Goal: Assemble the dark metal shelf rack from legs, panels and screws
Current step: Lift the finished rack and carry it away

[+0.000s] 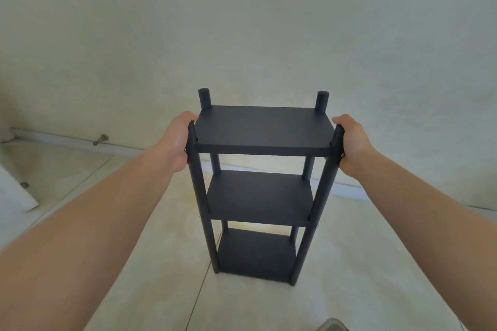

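The dark metal shelf rack [262, 126] stands upright on the pale tiled floor in the middle of the view, with three panels stacked between four round legs. My left hand [178, 140] grips the top of the near left leg [197, 191]. My right hand [352, 142] grips the top of the near right leg [321, 196]. The two far legs stick up above the top panel at the back. Small screw heads show on the near legs at the middle panel.
A plain pale wall stands just behind the rack. A door stop [100, 139] sits at the wall's base on the left. A white board edge [16, 193] lies at the far left. A shoe tip [332, 325] shows at the bottom edge.
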